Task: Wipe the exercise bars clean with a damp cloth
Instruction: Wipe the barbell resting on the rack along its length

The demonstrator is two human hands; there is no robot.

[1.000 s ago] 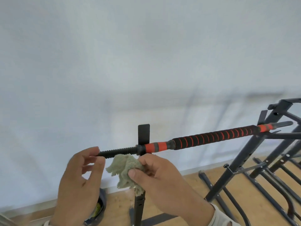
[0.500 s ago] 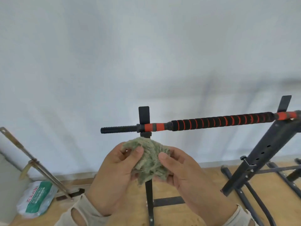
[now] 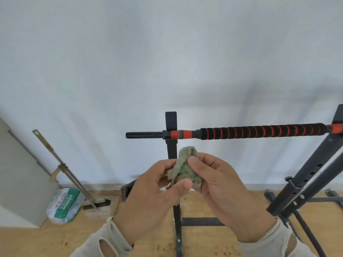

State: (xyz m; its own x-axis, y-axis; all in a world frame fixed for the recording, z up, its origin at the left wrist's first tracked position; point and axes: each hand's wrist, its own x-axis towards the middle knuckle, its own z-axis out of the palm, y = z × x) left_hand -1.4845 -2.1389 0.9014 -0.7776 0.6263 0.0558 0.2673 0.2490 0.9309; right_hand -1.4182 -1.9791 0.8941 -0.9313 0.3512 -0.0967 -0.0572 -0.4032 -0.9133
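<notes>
Both hands' fingers [image 3: 192, 160] pinching the bunched, seemingly damp cloth [image 3: 183, 171] below the bar [image 3: 241, 131].

Both hands, the left hand [image 3: 154, 193] and right hand [image 3: 220, 184], sit just below the exercise bar [image 3: 241, 132], bunching the cloth [image 3: 183, 171] between them. Straight up at twelve o'clock the black upright post [image 3: 171, 145] blocks the way, and the bar crosses from there toward two o'clock. Open air lies at ten and eleven o'clock (only the bar's ribbed end pokes into it). At three to four o'clock the slanted frame legs [image 3: 306, 182] close things off. A leaning metal rod [image 3: 65, 167] and plastic bag [image 3: 65, 206] stand at nine o'clock, well apart.
</notes>
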